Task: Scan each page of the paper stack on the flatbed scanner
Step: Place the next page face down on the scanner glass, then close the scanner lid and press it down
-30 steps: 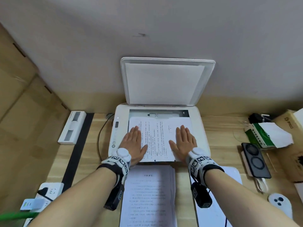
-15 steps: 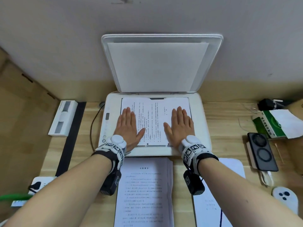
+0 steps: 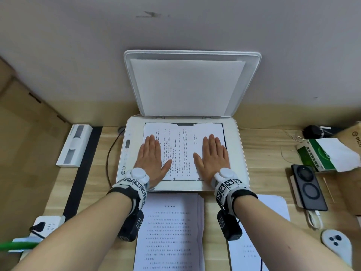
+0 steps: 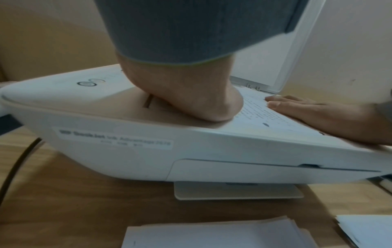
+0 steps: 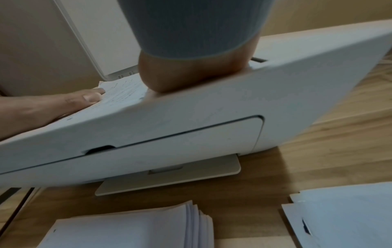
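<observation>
Starting nearest: paper stack (image 3: pixel 168 231) lies on the worktop (image 3: pixel 263 153) just in front of the scanner (image 3: pixel 237 153), printed side up, edges slightly fanned. A second, separate sheet (image 3: pixel 273 208) sits to its right, partly under the right forearm.

Both hands flat, fingers straight, palms down on the page (image 3: pixel 183 149) that lies on the scanner bed: left hand (image 3: pixel 151 159) on its left part, right hand (image 3: pixel 214 159) on its right part. Nothing gripped, just pressing. Lid (image 3: pixel 187 85) stands open behind, leaning toward the wall.

Handling, my read: single sheets are light, floppy, slide easily on glass and creep when the lid drops. Best lifted by a near corner or edge, not the middle. Far edge of the page looks torn or notched at centre, so go gentle there.

Can't tell: whether the page is squared to the bed, the panel button labels, how many sheets the stack holds. Wrist views show only the heels of the hands, blurred.
</observation>
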Demonstrator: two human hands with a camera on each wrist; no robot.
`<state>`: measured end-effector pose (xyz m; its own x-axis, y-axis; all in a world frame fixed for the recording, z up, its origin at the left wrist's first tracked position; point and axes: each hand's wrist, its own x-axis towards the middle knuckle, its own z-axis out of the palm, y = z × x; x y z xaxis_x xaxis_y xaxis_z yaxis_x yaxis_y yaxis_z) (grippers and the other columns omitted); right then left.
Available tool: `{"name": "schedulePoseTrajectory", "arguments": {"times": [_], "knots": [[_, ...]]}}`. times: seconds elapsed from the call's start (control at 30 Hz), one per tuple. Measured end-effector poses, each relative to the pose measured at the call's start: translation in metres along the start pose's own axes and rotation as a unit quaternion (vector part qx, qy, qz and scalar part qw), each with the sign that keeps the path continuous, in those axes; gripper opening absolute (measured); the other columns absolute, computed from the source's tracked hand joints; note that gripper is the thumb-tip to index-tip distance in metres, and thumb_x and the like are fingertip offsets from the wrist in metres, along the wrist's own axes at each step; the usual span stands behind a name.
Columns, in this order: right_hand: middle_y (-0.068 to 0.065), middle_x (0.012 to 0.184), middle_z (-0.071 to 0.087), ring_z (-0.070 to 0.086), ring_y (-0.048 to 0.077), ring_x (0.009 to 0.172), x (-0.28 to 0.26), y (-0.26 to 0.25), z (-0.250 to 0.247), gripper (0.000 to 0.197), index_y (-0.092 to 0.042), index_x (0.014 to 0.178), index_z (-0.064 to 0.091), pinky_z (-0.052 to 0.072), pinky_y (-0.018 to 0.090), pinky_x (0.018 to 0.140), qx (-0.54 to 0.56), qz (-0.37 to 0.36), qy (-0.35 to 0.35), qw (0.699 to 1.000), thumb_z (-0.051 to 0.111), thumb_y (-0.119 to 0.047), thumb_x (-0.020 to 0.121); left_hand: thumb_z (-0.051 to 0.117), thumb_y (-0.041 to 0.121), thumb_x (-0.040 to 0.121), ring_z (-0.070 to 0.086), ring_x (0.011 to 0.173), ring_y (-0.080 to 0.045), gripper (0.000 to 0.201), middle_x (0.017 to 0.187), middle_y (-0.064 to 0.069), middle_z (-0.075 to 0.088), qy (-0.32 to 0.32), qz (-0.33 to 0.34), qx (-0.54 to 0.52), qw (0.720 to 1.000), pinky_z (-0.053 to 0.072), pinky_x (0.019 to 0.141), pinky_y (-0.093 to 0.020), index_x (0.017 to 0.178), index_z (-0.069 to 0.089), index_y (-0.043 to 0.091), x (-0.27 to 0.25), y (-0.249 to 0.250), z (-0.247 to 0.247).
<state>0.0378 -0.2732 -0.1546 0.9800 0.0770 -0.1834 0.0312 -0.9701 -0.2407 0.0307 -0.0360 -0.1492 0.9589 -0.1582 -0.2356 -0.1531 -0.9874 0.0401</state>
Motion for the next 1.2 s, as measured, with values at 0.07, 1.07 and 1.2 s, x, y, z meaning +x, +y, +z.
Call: {"name": "schedulePoseTrajectory", "arguments": {"times": [0.07,1.07,1.2], "knots": [[0.003,0.167,-0.015,-0.017,0.022,0.153,-0.001,0.001,0.001,0.075,-0.019,0.160,-0.006,-0.004,0.041,0.124,-0.003,0.004,0.005,1.000,0.014,-0.060,0.100,-0.013,0.066,0.086,-0.023,0.146,-0.030,0.092,0.158,-0.018,-0.024,-0.003,0.001,0.000,1.000,-0.002,0.122,-0.044,0.151,-0.014,0.001,0.000,0.002,0.000],[0.013,0.159,0.028,0.031,0.033,0.140,0.043,-0.058,-0.203,0.067,-0.007,0.151,0.032,0.035,0.044,0.115,-0.060,-0.126,0.235,0.962,0.058,-0.032,0.095,0.055,0.023,0.077,0.044,0.109,-0.031,0.053,0.123,-0.011,0.046,0.249,0.010,-0.009,0.969,0.036,0.096,-0.041,0.128,0.046,0.009,0.057,-0.027,-0.264],[0.011,0.166,0.014,0.015,0.029,0.152,0.041,-0.066,-0.206,0.084,-0.009,0.157,0.021,0.019,0.042,0.124,-0.097,-0.136,0.236,0.957,0.064,-0.040,0.092,0.052,0.029,0.083,0.053,0.101,-0.028,0.030,0.110,-0.008,0.057,0.184,0.033,0.027,0.982,0.036,0.098,-0.040,0.109,0.055,0.013,0.041,-0.028,-0.257]]}}
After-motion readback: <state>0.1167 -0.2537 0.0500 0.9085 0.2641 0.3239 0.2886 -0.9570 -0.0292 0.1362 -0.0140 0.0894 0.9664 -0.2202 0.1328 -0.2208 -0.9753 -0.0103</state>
